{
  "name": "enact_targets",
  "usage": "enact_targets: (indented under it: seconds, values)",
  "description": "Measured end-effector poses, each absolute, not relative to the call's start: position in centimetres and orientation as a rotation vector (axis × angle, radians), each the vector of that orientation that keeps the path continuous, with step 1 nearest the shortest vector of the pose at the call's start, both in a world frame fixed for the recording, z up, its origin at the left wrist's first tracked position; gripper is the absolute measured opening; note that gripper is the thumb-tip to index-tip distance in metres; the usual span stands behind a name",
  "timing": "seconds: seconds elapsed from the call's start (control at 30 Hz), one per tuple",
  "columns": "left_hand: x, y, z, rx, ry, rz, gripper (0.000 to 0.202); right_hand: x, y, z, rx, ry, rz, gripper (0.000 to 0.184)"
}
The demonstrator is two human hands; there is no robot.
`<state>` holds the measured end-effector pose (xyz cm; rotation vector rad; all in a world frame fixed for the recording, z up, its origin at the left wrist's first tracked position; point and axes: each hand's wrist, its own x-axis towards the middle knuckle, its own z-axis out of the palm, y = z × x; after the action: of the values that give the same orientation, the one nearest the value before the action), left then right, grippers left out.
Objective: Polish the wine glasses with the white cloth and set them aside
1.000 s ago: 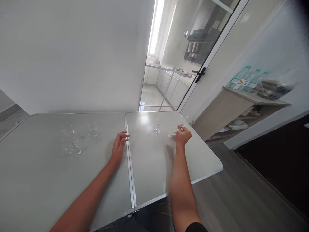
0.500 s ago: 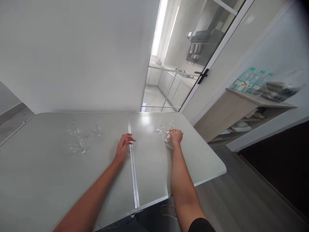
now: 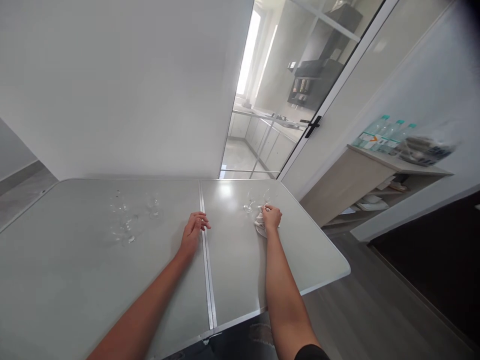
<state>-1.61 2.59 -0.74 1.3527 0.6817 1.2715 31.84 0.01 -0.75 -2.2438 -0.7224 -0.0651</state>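
Observation:
My right hand (image 3: pixel 271 218) is closed over a white cloth (image 3: pixel 260 228) on the right half of a grey folding table (image 3: pixel 240 260). Its fingertips sit at the foot of a clear stemmed glass (image 3: pixel 267 197). A second stemmed glass (image 3: pixel 249 202) stands just to the left of it. My left hand (image 3: pixel 194 231) rests on the table beside the metal centre seam, fingers loosely apart, holding nothing. Several more clear glasses (image 3: pixel 125 217) stand on the left half of the table.
A white wall runs behind the table. A glass door (image 3: pixel 285 100) with a black handle (image 3: pixel 312 127) opens onto a kitchen. At right, a wooden shelf unit (image 3: pixel 375 175) carries water bottles (image 3: pixel 382 134) and a plastic bag. Grey floor lies to the right of the table.
My right hand has moved left with the cloth, closer to the two glasses. The glass it carried now stands upright beside the first one. My left hand has barely moved.

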Motion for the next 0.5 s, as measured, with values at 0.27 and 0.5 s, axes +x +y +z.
enact_targets:
  seconds: [0.27,0.5]
  values:
    - [-1.7,2.6,-0.8,1.275,0.685,1.217,0.043,27.3,-3.2,4.6,-2.076,-0.535,-0.351,0.031]
    - [-1.3,2.9,-1.4,0.974,0.790,1.242,0.032,13.0,-2.2,10.2,-1.463,-1.344,-0.153,0.020]
